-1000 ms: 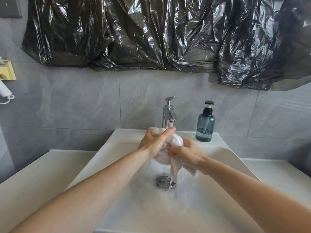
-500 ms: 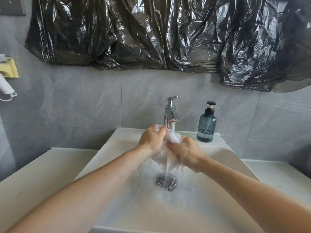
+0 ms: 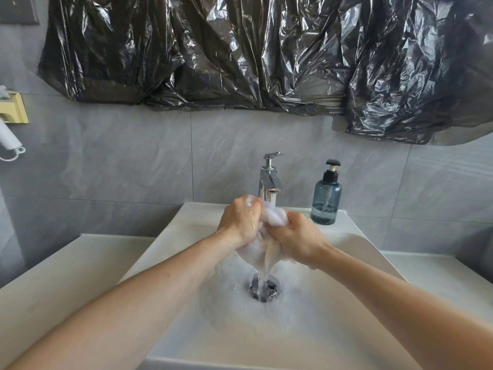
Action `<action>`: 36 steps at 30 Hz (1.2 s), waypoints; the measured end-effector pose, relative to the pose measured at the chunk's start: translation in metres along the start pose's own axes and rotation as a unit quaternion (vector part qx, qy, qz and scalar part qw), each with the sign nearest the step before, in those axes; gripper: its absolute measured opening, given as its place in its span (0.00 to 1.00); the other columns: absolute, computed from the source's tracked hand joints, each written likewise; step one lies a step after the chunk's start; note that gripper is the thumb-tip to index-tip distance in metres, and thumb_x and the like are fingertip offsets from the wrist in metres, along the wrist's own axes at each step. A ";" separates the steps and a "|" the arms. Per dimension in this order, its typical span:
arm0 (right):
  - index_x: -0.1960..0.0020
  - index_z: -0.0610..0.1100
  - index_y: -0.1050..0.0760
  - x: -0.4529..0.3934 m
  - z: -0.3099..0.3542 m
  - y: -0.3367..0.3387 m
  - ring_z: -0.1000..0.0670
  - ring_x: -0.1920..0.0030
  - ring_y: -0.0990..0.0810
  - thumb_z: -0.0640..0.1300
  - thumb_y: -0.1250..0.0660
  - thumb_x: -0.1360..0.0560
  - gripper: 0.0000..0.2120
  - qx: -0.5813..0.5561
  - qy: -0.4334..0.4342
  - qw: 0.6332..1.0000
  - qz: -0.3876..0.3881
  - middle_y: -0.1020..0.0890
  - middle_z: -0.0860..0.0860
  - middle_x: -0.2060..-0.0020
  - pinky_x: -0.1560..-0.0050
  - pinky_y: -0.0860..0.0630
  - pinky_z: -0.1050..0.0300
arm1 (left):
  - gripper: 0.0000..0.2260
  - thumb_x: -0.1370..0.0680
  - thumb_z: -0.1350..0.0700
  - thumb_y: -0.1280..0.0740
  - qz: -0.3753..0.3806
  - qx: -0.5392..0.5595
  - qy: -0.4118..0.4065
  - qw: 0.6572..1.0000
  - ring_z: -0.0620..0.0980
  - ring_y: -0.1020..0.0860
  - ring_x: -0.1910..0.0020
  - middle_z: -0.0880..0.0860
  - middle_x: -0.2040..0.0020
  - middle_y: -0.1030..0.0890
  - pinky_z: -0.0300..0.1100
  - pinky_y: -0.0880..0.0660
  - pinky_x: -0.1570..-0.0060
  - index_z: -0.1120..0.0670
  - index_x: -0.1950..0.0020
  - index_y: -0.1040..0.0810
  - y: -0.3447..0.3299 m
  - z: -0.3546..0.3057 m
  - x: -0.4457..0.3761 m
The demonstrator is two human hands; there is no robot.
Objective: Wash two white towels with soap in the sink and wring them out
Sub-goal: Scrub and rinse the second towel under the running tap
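A wet white towel (image 3: 273, 218) is bunched between both hands under the chrome faucet (image 3: 269, 180), above the white sink (image 3: 170, 236). My left hand (image 3: 238, 221) grips the towel's left side with curled fingers. My right hand (image 3: 296, 240) grips its right side. Water runs from the spout onto the cloth and streams off its hanging lower end into the drain (image 3: 264, 288). Foam lies around the drain. Only one towel shows.
A blue-grey soap pump bottle (image 3: 326, 198) stands on the sink's back rim, right of the faucet. White counter (image 3: 53, 265) flanks the basin on both sides. Black plastic sheeting (image 3: 253, 54) covers the wall above. A white hair dryer (image 3: 9, 137) hangs at the far left.
Both hands have closed tighter round the towel just below the spout, and the left hand's fingers have curled over it. More water streams off the cloth into the drain.
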State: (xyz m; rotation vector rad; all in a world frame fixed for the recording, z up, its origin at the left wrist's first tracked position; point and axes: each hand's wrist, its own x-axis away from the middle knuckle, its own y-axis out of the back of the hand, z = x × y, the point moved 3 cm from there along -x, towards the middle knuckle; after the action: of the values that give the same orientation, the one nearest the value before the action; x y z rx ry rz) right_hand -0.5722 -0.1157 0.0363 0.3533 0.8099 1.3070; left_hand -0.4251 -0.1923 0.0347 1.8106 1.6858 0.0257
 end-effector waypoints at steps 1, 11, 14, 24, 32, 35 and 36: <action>0.55 0.51 0.22 0.000 0.000 0.001 0.50 0.65 0.18 0.55 0.35 0.20 0.10 0.013 0.003 1.000 -0.006 0.16 0.53 0.64 0.71 0.28 0.58 | 0.15 0.19 0.44 0.43 0.001 0.006 0.006 1.000 0.55 0.20 0.48 0.51 0.52 0.16 0.44 0.28 0.52 0.48 0.53 0.19 0.001 -0.001 0.000; 0.56 0.53 0.25 0.000 0.002 0.004 0.47 0.61 0.18 0.51 0.35 0.23 0.05 0.064 0.048 0.996 -0.035 0.16 0.53 0.63 0.62 0.19 0.44 | 0.16 0.27 0.43 0.44 0.011 0.023 0.004 1.000 0.52 0.22 0.59 0.48 0.63 0.19 0.44 0.29 0.62 0.50 0.60 0.20 0.007 -0.009 0.005; 0.56 0.54 0.25 0.001 0.002 0.004 0.48 0.63 0.18 0.52 0.35 0.24 0.04 0.055 0.057 0.996 -0.040 0.16 0.53 0.64 0.65 0.20 0.45 | 0.18 0.21 0.41 0.41 -0.022 0.058 0.021 0.998 0.53 0.21 0.58 0.50 0.62 0.18 0.44 0.29 0.62 0.53 0.57 0.20 0.003 -0.007 0.008; 0.45 0.52 0.24 -0.003 -0.009 0.006 0.53 0.56 0.18 0.55 0.36 0.21 0.09 -0.018 0.031 0.993 -0.117 0.17 0.57 0.58 0.59 0.20 0.51 | 0.34 0.34 0.26 0.30 0.016 0.231 0.121 0.965 0.52 0.13 0.53 0.56 0.54 0.12 0.47 0.19 0.49 0.56 0.49 0.13 -0.011 0.005 0.006; 0.31 0.56 0.29 -0.004 -0.012 0.005 0.52 0.46 0.24 0.45 0.30 0.29 0.27 0.020 0.045 0.993 -0.107 0.25 0.54 0.45 0.50 0.29 0.62 | 0.37 0.39 0.26 0.25 0.120 0.266 0.205 0.934 0.56 0.13 0.50 0.57 0.46 0.13 0.51 0.15 0.59 0.47 0.38 0.18 -0.028 0.001 0.022; 0.27 0.55 0.34 -0.002 -0.007 0.005 0.54 0.42 0.23 0.47 0.26 0.32 0.36 0.038 0.084 0.992 -0.082 0.24 0.56 0.38 0.48 0.27 0.62 | 0.24 0.30 0.37 0.22 0.102 0.286 0.183 0.935 0.56 0.12 0.57 0.59 0.51 0.12 0.50 0.15 0.61 0.53 0.44 0.17 -0.027 0.000 0.024; 0.25 0.55 0.37 -0.002 -0.005 0.004 0.54 0.42 0.23 0.49 0.23 0.32 0.40 0.027 0.093 0.993 -0.072 0.25 0.56 0.35 0.46 0.26 0.60 | 0.14 0.26 0.45 0.23 0.088 0.292 0.165 0.938 0.56 0.13 0.59 0.59 0.53 0.12 0.49 0.16 0.62 0.53 0.48 0.16 -0.024 0.000 0.022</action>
State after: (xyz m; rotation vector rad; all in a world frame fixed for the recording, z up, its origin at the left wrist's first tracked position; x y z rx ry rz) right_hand -0.5789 -0.1173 0.0361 0.2136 1.0099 1.1957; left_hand -0.4420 -0.1737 0.0145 2.5142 1.8860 -0.1136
